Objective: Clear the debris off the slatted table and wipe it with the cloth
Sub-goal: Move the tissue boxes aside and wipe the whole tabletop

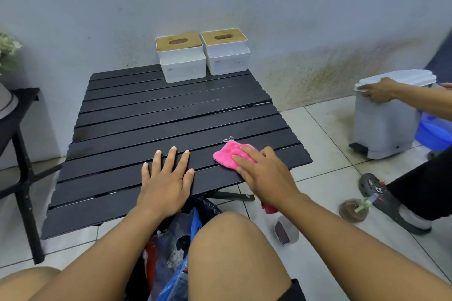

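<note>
**Head view: one palm flat on the slats, the other pressing the pink cloth at the near right corner**

Head camera looks down on a black slatted table [146, 115] set against a stained wall. The left hand [166, 178] lies palm down near the middle of the table's near edge, with its fingers straight, spread and holding nothing. The right hand [264, 173] rests on the pink cloth [230, 154] by the near right corner. Its fingers are stretched out over the fabric and press it onto the slats rather than curling round it. Most of the cloth sticks out ahead of the fingertips, and a pink end of it shows below the wrist, past the table's edge. A small white thread [228, 139] lies on the slat just beyond the cloth.

At the far edge, toward the far right corner, two white tissue boxes [182, 58] with wooden lids stand side by side, touching the wall. The rest of the tabletop shows only faint smears and scratches.

Beyond the right edge, a grey pedal bin [384, 124] stands on the tiled floor. Another person's hand [378, 90] grips the rim of its white lid [401, 78]. A blue basin [433, 134] sits behind the bin. Nearer, a plastic cup [353, 210] with a straw stands just beside that person's dark slipper [381, 193].

Between the wearer's bare knees, under the near edge, a bag of rubbish [181, 239] sits open. A black stand [22, 154] is off the table's left edge.
</note>
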Tool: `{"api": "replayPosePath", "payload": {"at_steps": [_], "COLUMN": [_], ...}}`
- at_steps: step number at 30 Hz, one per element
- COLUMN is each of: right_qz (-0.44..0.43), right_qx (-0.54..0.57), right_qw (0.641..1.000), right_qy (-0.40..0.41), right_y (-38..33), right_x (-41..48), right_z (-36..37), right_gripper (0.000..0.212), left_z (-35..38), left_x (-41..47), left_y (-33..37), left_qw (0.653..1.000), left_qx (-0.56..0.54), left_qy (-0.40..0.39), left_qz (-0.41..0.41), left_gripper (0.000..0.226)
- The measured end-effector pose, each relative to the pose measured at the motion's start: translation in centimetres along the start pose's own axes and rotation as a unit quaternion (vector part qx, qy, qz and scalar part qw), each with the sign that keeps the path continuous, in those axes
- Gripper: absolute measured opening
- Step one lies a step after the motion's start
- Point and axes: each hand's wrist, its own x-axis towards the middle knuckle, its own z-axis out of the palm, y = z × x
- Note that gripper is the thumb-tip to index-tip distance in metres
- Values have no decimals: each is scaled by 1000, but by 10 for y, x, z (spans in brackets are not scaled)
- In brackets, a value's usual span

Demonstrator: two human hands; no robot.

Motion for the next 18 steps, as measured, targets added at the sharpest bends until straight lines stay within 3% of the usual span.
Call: {"api": "replayPosePath", "payload": {"at_steps": [5,9,18], "right_qz": [152,202,83], "right_qx": [-5,8,5], "right_qw": [988,979,996], "right_qy": [12,26,-11], "right_y": [34,26,-3], "right_x": [-4,-3,-16], "right_z": [-8,-7,-4], "right_gripper": [36,33,37], "left_z": [-2,-4,-5], "left_x": [-1,-1,3], "left_y": [2,11,20], "left_qw": [1000,1000,1000], "left_qx": [-2,-19,-12], "left_qy": [-6,-3,-9], "left_qz": [-2,-6,7], "left_gripper": [58,56,56]}}
